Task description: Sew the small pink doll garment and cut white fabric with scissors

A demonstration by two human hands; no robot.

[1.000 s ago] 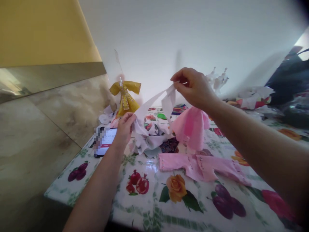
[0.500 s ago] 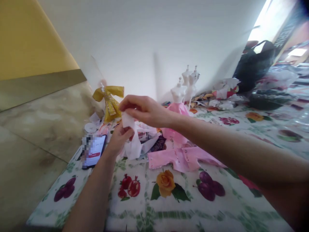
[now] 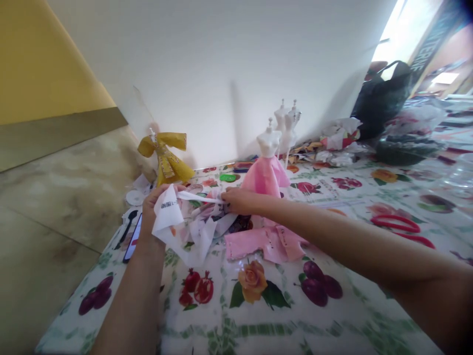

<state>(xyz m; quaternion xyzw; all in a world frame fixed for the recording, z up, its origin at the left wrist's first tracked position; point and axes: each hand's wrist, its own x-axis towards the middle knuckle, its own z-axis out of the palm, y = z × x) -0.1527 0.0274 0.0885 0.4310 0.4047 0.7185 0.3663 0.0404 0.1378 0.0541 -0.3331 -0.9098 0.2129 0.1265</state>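
Note:
My left hand (image 3: pixel 151 204) is closed on a white paper sheet (image 3: pixel 168 212) with dark printed characters. A narrow white strip stretches from it to my right hand (image 3: pixel 234 201), whose fingers pinch the strip's other end. Below and between the hands lies a pile of crumpled white and clear scraps (image 3: pixel 201 231). A pink sewn cloth piece (image 3: pixel 264 242) lies flat on the table, right of the scraps. Behind my right hand stands a small white dress form in a pink skirt (image 3: pixel 266 173).
A yellow dress (image 3: pixel 168 157) on a small form stands back left. A phone (image 3: pixel 133 239) is partly behind my left arm. Two more white forms (image 3: pixel 290 123) stand behind the pink skirt. Red-handled scissors (image 3: pixel 397 224), a dark bowl (image 3: pixel 402 149) and a black bag (image 3: pixel 382 101) are at right.
My right hand has moved right, away from my left, and the white strip now spans between them. My left hand has moved left and up. The red handles and a green object have come into view.

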